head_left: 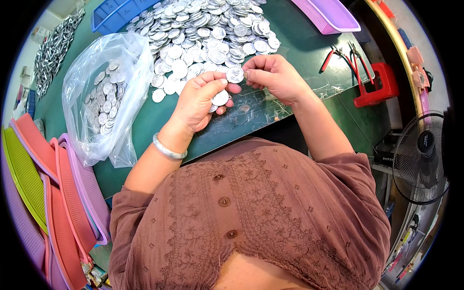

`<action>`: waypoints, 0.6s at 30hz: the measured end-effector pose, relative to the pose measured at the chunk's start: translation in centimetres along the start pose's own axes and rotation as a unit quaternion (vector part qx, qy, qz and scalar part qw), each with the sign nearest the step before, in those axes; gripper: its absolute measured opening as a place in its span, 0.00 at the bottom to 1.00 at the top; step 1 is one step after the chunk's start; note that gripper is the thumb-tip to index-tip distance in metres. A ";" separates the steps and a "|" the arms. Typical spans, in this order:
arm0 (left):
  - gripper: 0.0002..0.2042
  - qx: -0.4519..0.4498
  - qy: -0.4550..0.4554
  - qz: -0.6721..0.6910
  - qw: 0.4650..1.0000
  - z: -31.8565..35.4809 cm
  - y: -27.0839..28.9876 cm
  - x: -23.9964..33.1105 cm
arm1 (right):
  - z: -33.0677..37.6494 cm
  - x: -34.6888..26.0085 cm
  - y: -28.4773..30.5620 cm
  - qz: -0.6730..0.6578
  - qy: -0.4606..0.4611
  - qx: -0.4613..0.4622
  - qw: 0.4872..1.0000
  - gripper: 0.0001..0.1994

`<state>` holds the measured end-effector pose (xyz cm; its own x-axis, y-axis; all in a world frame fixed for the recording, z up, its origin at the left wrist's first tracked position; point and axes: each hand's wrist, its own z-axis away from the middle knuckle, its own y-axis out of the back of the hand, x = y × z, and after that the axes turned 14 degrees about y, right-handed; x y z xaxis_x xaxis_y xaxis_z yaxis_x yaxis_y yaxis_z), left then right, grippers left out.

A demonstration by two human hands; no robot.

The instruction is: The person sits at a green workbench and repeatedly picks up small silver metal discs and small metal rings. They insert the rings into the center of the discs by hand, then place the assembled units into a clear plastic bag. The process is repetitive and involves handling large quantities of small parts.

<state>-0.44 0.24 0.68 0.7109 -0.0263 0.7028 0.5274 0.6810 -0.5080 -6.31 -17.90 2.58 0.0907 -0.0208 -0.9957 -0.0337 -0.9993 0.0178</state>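
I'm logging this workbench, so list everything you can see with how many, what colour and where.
metal discs: a big heap, too many to count, silver, on the green table ahead of the hands
plastic bag: one, clear, left of the heap, holding more silver discs
metal parts: a pile, silver, far left
trays: a stack, pink, green and purple, lower left
blue tray: one, top left
purple tray: one, top right
pliers: two, red handles, right of the heap
red stool: one, right
fan: one, black, far right
bracelet: one, silver, left wrist
left hand: holds several discs
right hand: pinches at one disc
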 end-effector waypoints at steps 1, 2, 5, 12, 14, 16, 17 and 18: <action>0.05 0.004 0.002 -0.002 1.000 0.0 -0.1 0.0 | 0.0 0.0 0.0 0.000 0.000 0.001 1.000 0.08; 0.05 0.008 0.004 -0.004 1.000 0.0 -0.1 0.1 | 0.0 0.0 0.0 0.000 0.000 0.001 1.000 0.08; 0.05 0.013 0.002 -0.010 1.000 0.1 -0.2 0.1 | 0.0 0.1 0.2 -0.006 0.001 -0.012 1.000 0.06; 0.07 0.008 -0.016 -0.037 0.999 -0.2 0.3 -0.1 | 0.2 0.0 0.1 0.053 0.012 -0.036 0.998 0.06; 0.07 0.010 -0.023 -0.042 0.999 -0.1 0.1 -0.1 | 0.4 -0.6 -0.2 0.073 0.029 -0.034 0.996 0.06; 0.07 0.016 -0.027 -0.048 0.998 -0.1 0.1 -0.1 | 0.7 -1.0 -0.5 0.112 0.053 -0.034 0.992 0.05; 0.07 0.021 -0.027 -0.052 0.998 -0.1 0.0 -0.2 | 0.8 -1.1 -0.6 0.131 0.066 -0.034 0.989 0.05; 0.07 0.026 -0.027 -0.055 0.998 -0.1 0.0 -0.2 | 0.9 -1.1 -0.7 0.152 0.087 -0.034 0.984 0.05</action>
<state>-0.51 0.20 0.48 0.6228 -0.0637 0.7798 0.5753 0.7128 -0.4012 -7.29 -17.18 3.54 0.2558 -0.3175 -0.9131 -0.0188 -0.9460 0.3236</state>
